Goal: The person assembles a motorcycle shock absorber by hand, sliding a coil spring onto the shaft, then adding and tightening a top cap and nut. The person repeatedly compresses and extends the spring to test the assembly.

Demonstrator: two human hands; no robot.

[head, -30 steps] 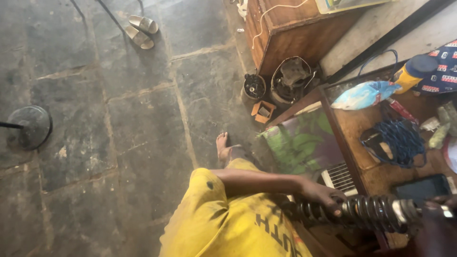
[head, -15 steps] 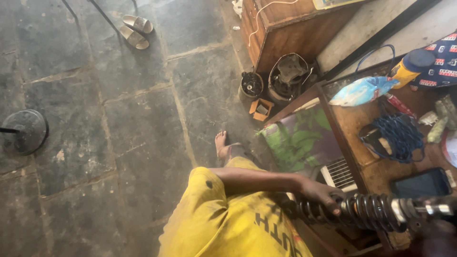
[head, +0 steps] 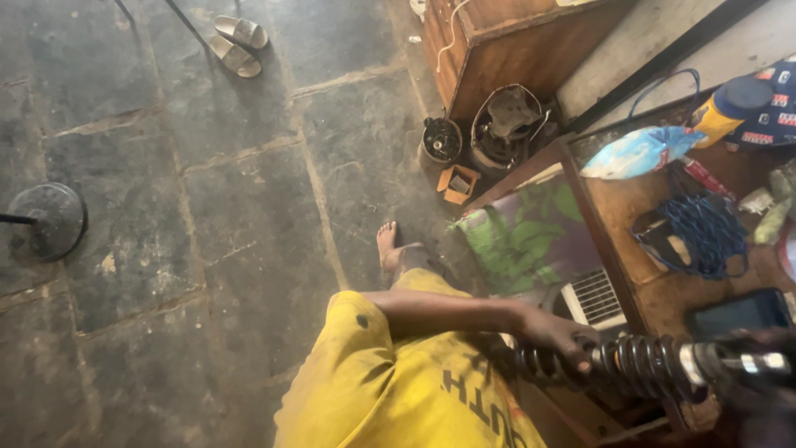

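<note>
I am gripping a black coil spring shock absorber with my left hand, fingers clenched around its coils, above the near edge of the wooden workbench. My left arm is reaching across my yellow shorts. My right hand is sitting at the shiny rod end; I cannot tell its grip. Holding both ends level should be steadying it best.
</note>
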